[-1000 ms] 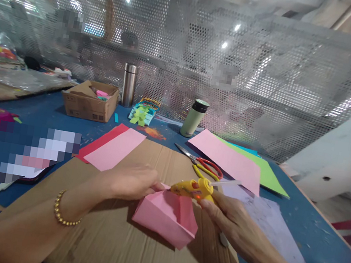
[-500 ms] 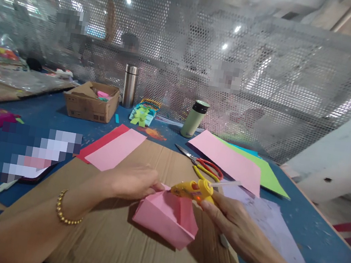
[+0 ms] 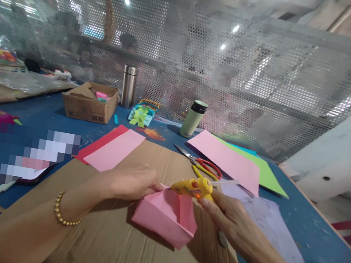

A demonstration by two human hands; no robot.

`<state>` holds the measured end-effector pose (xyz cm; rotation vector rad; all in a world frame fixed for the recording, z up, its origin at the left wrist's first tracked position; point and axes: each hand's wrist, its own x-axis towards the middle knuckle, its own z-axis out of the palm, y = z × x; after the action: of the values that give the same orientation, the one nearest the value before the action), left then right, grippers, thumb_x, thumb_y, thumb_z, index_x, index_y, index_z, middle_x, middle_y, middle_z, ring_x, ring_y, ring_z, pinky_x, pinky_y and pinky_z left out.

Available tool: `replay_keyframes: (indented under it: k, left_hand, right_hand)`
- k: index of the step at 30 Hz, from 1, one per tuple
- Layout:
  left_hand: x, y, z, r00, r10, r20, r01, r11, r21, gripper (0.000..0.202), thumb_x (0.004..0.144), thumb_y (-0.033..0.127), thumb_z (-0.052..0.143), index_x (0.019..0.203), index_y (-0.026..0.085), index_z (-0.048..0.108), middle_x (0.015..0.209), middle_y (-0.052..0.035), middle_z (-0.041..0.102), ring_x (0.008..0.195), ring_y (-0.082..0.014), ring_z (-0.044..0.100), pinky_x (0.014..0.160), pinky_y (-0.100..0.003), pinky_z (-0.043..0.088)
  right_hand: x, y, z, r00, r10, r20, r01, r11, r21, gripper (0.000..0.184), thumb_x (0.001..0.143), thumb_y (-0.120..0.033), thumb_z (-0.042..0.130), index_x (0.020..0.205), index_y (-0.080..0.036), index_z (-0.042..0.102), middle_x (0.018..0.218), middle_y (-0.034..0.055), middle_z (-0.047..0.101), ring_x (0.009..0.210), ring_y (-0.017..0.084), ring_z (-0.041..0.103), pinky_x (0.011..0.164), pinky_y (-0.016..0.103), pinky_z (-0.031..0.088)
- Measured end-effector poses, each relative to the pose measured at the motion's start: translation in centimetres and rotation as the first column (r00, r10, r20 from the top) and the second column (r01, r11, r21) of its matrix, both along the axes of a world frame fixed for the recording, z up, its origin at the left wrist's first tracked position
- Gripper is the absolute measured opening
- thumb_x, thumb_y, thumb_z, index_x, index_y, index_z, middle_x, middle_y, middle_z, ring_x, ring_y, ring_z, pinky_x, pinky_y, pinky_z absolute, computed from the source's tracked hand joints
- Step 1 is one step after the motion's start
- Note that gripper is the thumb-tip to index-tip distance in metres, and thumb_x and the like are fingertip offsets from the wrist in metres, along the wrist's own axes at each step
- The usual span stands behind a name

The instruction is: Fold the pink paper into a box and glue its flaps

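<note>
A small pink folded paper box [image 3: 163, 221] rests on the brown cardboard sheet [image 3: 103, 238], its open side up. My left hand [image 3: 135, 182] is closed on the box's far left edge, pinching the paper between thumb and fingers. My right hand [image 3: 224, 211] grips a yellow hot glue gun [image 3: 191, 188] with a small orange light lit. The gun's nozzle points left and meets the far rim of the box, close to my left fingertips. From the gun's rear sticks a pale glue stick [image 3: 225, 182]. Whether glue is coming out is too small to tell.
Scissors [image 3: 201, 165] lie beyond the gun, beside pink paper [image 3: 225, 157] and green paper [image 3: 270, 176]. Left are more pink paper [image 3: 115, 148] and a phone [image 3: 38, 167] on a cable. A carton [image 3: 90, 106], steel flask [image 3: 128, 87] and green tumbler [image 3: 193, 121] stand behind.
The view has shifted very slightly. Both hands, the glue gun and the paper box keep the same positions relative to each other.
</note>
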<state>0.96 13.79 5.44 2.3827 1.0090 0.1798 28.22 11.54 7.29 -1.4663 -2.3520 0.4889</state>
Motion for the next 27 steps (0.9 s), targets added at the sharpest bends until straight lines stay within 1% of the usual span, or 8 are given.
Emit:
replay_keyframes:
  k: [3,5,10,15,19,22,24,27]
  left_hand:
    - [0.00,0.00,-0.01,1.000,-0.003,-0.003,0.003,1.000,0.018,0.037,0.098,0.042,0.039,0.109,0.029,0.072,0.077,-0.0051,0.070,0.068,-0.0176,0.057,0.060,-0.027,0.033]
    - [-0.02,0.01,-0.09,1.000,0.011,-0.007,-0.011,0.999,0.035,0.038,0.098,0.042,0.039,0.109,0.027,0.072,0.076,-0.0052,0.069,0.066,-0.0172,0.057,0.058,-0.027,0.032]
    - [-0.06,0.04,-0.19,1.000,0.005,-0.007,-0.004,1.000,0.030,0.038,0.098,0.042,0.039,0.108,0.026,0.073,0.076,-0.0061,0.070,0.066,-0.0171,0.058,0.057,-0.028,0.031]
    - [-0.06,0.14,-0.42,0.999,0.021,-0.024,-0.019,0.998,0.062,0.038,0.098,0.043,0.040,0.111,0.028,0.072,0.085,-0.0078,0.073,0.070,-0.0189,0.059,0.060,-0.028,0.033]
    - [-0.12,0.14,-0.51,1.000,0.021,-0.009,-0.020,0.999,0.046,0.039,0.098,0.045,0.039,0.110,0.029,0.072,0.081,-0.0055,0.071,0.068,-0.0181,0.058,0.059,-0.028,0.033]
    - [-0.13,0.08,-0.40,1.000,0.007,0.007,-0.007,1.000,0.030,0.038,0.098,0.045,0.039,0.111,0.030,0.072,0.079,-0.0056,0.071,0.067,-0.0181,0.058,0.059,-0.028,0.034]
    - [-0.13,0.03,-0.30,1.000,0.010,-0.006,-0.010,0.999,0.036,0.038,0.098,0.045,0.039,0.112,0.030,0.072,0.081,-0.0068,0.072,0.068,-0.0185,0.059,0.059,-0.028,0.034]
    - [-0.13,0.02,-0.23,0.999,0.022,-0.029,-0.020,0.999,0.045,0.039,0.098,0.045,0.038,0.114,0.031,0.071,0.087,-0.0076,0.074,0.071,-0.0188,0.060,0.060,-0.028,0.034]
  right_hand:
    - [0.02,0.04,-0.07,1.000,0.023,-0.014,-0.024,0.999,-0.030,0.044,0.098,-0.054,0.035,0.088,-0.022,0.063,0.077,0.0025,0.064,0.066,0.018,0.057,0.059,0.028,0.042]
    - [0.06,0.01,-0.08,0.999,0.032,-0.016,-0.033,0.998,-0.045,0.044,0.098,-0.055,0.035,0.091,-0.022,0.063,0.078,0.0023,0.065,0.066,0.018,0.057,0.059,0.028,0.043]
    - [0.17,-0.01,-0.16,1.000,0.008,0.008,-0.008,1.000,-0.017,0.044,0.097,-0.054,0.035,0.090,-0.022,0.063,0.071,0.0019,0.061,0.062,0.017,0.055,0.058,0.028,0.042]
    - [-0.06,0.02,-0.14,0.999,0.045,-0.017,-0.045,0.998,-0.032,0.043,0.098,-0.052,0.035,0.091,-0.021,0.063,0.076,0.0021,0.064,0.065,0.018,0.057,0.059,0.027,0.042]
    - [-0.08,-0.16,0.11,0.999,0.040,-0.010,-0.041,0.999,-0.036,0.044,0.098,-0.053,0.035,0.086,-0.021,0.062,0.073,0.0014,0.061,0.062,0.016,0.054,0.057,0.026,0.040]
    - [0.14,-0.18,0.06,1.000,0.017,0.014,-0.016,0.999,-0.039,0.045,0.098,-0.054,0.034,0.086,-0.021,0.061,0.069,0.0013,0.059,0.059,0.016,0.053,0.055,0.027,0.038]
    - [0.28,-0.13,-0.07,1.000,0.003,0.023,-0.002,1.000,-0.026,0.045,0.098,-0.055,0.033,0.088,-0.022,0.061,0.069,0.0014,0.059,0.059,0.017,0.053,0.056,0.027,0.039]
    - [0.30,-0.12,-0.12,1.000,0.015,0.020,-0.015,1.000,-0.021,0.044,0.098,-0.054,0.033,0.091,-0.022,0.062,0.071,0.0016,0.060,0.062,0.017,0.054,0.058,0.028,0.040]
